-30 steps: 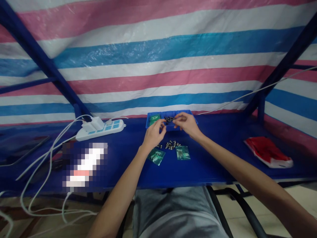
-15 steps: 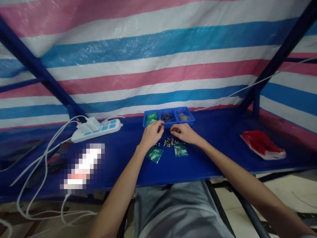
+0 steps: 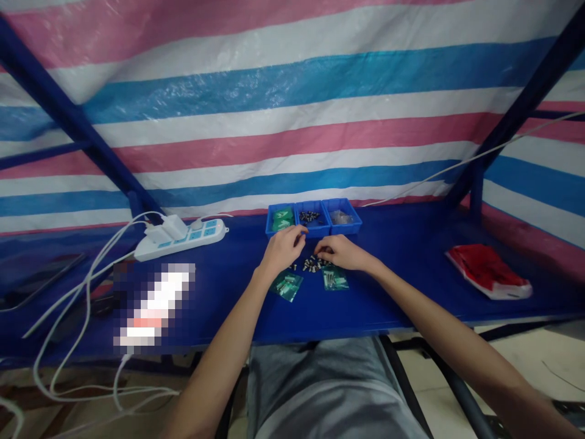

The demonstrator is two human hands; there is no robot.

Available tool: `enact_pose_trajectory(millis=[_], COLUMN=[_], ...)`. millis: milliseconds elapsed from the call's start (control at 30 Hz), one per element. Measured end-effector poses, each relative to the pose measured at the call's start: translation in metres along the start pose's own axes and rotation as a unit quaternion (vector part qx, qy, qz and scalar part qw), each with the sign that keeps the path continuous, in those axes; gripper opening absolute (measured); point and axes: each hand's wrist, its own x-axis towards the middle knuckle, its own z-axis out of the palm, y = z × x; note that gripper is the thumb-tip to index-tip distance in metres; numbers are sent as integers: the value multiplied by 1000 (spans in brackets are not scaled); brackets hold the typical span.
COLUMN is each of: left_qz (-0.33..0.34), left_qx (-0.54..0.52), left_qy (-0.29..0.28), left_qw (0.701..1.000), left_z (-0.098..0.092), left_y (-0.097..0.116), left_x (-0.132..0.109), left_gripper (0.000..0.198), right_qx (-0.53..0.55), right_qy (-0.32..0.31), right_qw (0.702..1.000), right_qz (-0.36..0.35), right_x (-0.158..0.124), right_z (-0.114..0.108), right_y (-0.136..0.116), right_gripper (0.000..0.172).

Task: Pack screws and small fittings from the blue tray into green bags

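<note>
My left hand [image 3: 282,249] hovers over the blue table [image 3: 402,286], fingers curled with the tips pinched; what they hold is too small to name. My right hand [image 3: 340,252] rests low beside it, fingers curled over a small pile of dark and silver parts [image 3: 311,264]. Two green circuit boards lie just below the hands, one on the left [image 3: 287,285] and one on the right [image 3: 334,278]. Behind the hands stand three small blue bins [image 3: 313,218] holding green boards, dark parts and a clear bag.
A white power strip [image 3: 183,238] with plugs and white cables sits at the left. A red and white bag [image 3: 489,271] lies at the right. A dark flat slab [image 3: 36,277] is at the far left. A striped tarp backs the table.
Both hands came down from in front of the middle bin to the table by the pile of small parts. The right hand dropped lowest.
</note>
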Motion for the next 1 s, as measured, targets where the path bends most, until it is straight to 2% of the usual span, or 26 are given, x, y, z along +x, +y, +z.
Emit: enact_pose_trajectory(millis=[367, 767, 1000], left_qz=[-2, 3, -1], left_qx=[1, -2, 1], left_qy=[0, -3, -6], left_qw=[1000, 1000, 1000], left_z=[1, 0, 0], left_y=[-1, 1, 1], left_x=[0, 1, -1], left_gripper=[19, 20, 20], right_qx=[34, 20, 43], right_qy=[-24, -5, -30], right_qw=[999, 1000, 999], right_qz=[4, 9, -6], right_x=[-1, -1, -2], right_z=[-3, -1, -4], right_y=[-1, -5, -2], right_gripper=[15, 9, 9])
